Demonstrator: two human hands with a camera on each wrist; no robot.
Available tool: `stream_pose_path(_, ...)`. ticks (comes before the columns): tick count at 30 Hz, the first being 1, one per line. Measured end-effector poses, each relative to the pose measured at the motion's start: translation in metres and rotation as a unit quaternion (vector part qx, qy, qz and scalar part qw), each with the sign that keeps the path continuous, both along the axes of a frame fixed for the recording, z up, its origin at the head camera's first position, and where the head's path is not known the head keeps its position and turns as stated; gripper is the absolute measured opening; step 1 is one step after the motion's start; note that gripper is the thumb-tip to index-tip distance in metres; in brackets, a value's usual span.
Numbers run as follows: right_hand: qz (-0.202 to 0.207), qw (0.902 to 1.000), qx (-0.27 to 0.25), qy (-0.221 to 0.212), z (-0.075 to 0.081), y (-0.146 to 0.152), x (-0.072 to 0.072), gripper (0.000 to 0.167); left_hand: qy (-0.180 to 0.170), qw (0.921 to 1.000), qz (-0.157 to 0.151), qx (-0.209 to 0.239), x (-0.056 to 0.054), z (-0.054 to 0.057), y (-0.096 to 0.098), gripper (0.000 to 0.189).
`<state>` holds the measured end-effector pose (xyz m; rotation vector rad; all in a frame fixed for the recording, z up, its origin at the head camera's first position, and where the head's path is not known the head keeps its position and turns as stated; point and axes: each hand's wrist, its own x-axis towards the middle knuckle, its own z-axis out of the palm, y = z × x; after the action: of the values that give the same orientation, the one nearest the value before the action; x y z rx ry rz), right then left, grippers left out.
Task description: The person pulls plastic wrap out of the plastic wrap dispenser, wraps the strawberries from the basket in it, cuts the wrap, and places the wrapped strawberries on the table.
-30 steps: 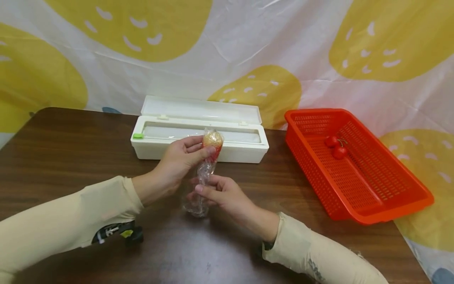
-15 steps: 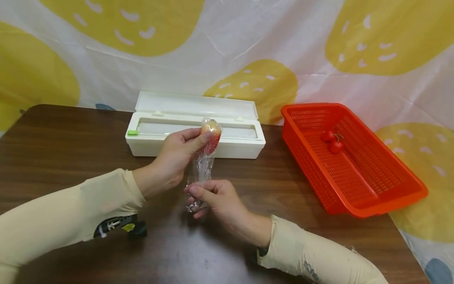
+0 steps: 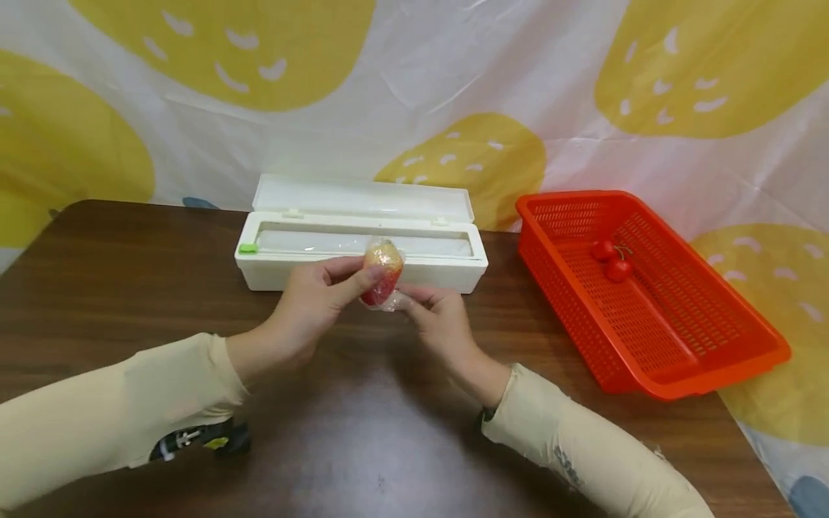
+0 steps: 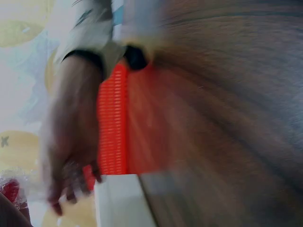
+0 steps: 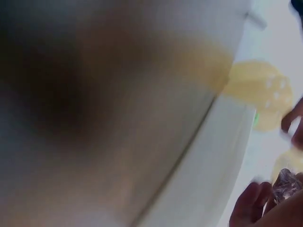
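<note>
My left hand (image 3: 311,298) grips a red-and-yellow fruit (image 3: 382,273) wrapped in clear cling film, thumb across its front. It is held up before the white cling film dispenser (image 3: 311,277). At the fruit's lower right, my right hand (image 3: 443,320) pinches the gathered tail of the cling film (image 3: 392,301) between thumb and forefinger. The left wrist view shows the wrapped fruit (image 4: 10,190) at its lower left edge, with the right hand blurred beside it. Crumpled film (image 5: 285,184) shows among fingers in the right wrist view.
The dispenser's lid (image 3: 363,198) stands raised, with a green slider (image 3: 248,248) at its left end. On the right of the brown table (image 3: 162,288) is a red basket (image 3: 570,309) holding two cherries (image 3: 618,270). A patterned curtain (image 3: 440,57) hangs behind.
The right hand has drawn the film's tail downward, then brought it up and to the right against the fruit's lower end. The left hand keeps its hold, now slightly lower.
</note>
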<state>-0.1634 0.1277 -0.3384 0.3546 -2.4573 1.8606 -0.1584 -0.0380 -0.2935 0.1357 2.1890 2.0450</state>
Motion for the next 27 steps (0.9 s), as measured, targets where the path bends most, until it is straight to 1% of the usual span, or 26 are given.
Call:
stream_pose_path(1, -0.010, 0.9987, 0.025, 0.044, 0.001, 0.002, -0.005, 0.016, 0.008, 0.9999, -0.005, -0.009, 0.002, -0.003, 0.000, 0.039)
stream_pose_path(2, -0.016, 0.9952, 0.050, 0.083, 0.002, 0.004, -0.009, 0.015, 0.011, 0.9998, -0.011, -0.012, 0.003, -0.006, 0.001, 0.038)
stream_pose_path(4, -0.018, 0.9827, 0.095, 0.158, 0.003, 0.007, -0.015, 0.013, 0.013, 0.9996, -0.020, -0.015, 0.006, -0.011, 0.002, 0.037)
stream_pose_path(6, -0.020, 0.9697, 0.122, 0.211, 0.004, 0.009, -0.018, 0.014, 0.009, 0.9996, -0.025, -0.010, 0.006, -0.015, 0.003, 0.038)
stream_pose_path(8, -0.027, 0.9589, 0.139, 0.246, 0.004, 0.010, -0.019, 0.013, 0.014, 0.9993, -0.035, 0.009, 0.006, -0.018, 0.004, 0.038)
stream_pose_path(10, -0.031, 0.9522, 0.144, 0.267, 0.005, 0.010, -0.020, 0.010, 0.017, 0.9988, -0.040, 0.019, 0.005, -0.019, 0.005, 0.036)
stream_pose_path(12, -0.035, 0.9440, 0.155, 0.289, 0.004, 0.009, -0.020, 0.008, 0.002, 0.9980, -0.055, 0.031, 0.005, -0.020, 0.005, 0.035)
stream_pose_path(13, -0.038, 0.9377, 0.165, 0.304, 0.003, 0.010, -0.020, 0.009, -0.011, 0.9974, -0.062, 0.035, 0.005, -0.020, 0.006, 0.036)
stream_pose_path(14, -0.044, 0.9270, 0.182, 0.325, 0.003, 0.011, -0.021, 0.011, -0.028, 0.9968, -0.066, 0.036, 0.006, -0.020, 0.006, 0.037)
stream_pose_path(15, -0.052, 0.9117, 0.205, 0.352, 0.002, 0.012, -0.021, 0.014, -0.046, 0.9961, -0.068, 0.032, 0.006, -0.019, 0.006, 0.038)
stream_pose_path(16, -0.065, 0.8910, 0.229, 0.386, 0.001, 0.014, -0.023, 0.018, -0.063, 0.9947, -0.073, 0.036, 0.006, -0.019, 0.005, 0.040)
stream_pose_path(17, -0.080, 0.8669, 0.256, 0.420, 0.001, 0.015, -0.024, 0.023, -0.077, 0.9934, -0.076, 0.038, 0.007, -0.019, 0.005, 0.041)
stream_pose_path(19, -0.116, 0.8139, 0.312, 0.476, 0.001, 0.018, -0.027, 0.033, -0.093, 0.9922, -0.073, 0.040, 0.007, -0.019, 0.004, 0.044)
stream_pose_path(20, -0.131, 0.7925, 0.340, 0.489, 0.001, 0.019, -0.028, 0.037, -0.093, 0.9922, -0.070, 0.043, 0.007, -0.020, 0.004, 0.046)
stream_pose_path(21, -0.139, 0.7827, 0.363, 0.486, 0.002, 0.019, -0.028, 0.042, -0.093, 0.9927, -0.063, 0.043, 0.006, -0.020, 0.003, 0.047)
stream_pose_path(22, -0.141, 0.7857, 0.381, 0.467, 0.003, 0.020, -0.029, 0.049, -0.092, 0.9930, -0.056, 0.048, 0.005, -0.020, 0.002, 0.049)
stream_pose_path(23, -0.135, 0.8010, 0.395, 0.430, 0.005, 0.020, -0.028, 0.056, -0.092, 0.9934, -0.047, 0.049, 0.004, -0.020, 0.002, 0.050)
stream_pose_path(24, -0.123, 0.8260, 0.400, 0.378, 0.007, 0.020, -0.027, 0.062, -0.093, 0.9935, -0.038, 0.053, 0.002, -0.020, 0.001, 0.052)
stream_pose_path(25, -0.108, 0.8566, 0.395, 0.314, 0.009, 0.020, -0.027, 0.066, -0.094, 0.9934, -0.031, 0.058, 0.001, -0.020, 0.001, 0.054)
stream_pose_path(26, -0.088, 0.8929, 0.371, 0.240, 0.011, 0.021, -0.026, 0.065, -0.095, 0.9930, -0.027, 0.064, -0.001, -0.020, 0.001, 0.056)
stream_pose_path(27, -0.063, 0.9297, 0.327, 0.157, 0.013, 0.021, -0.025, 0.060, -0.099, 0.9925, -0.023, 0.068, -0.002, -0.020, 0.001, 0.057)
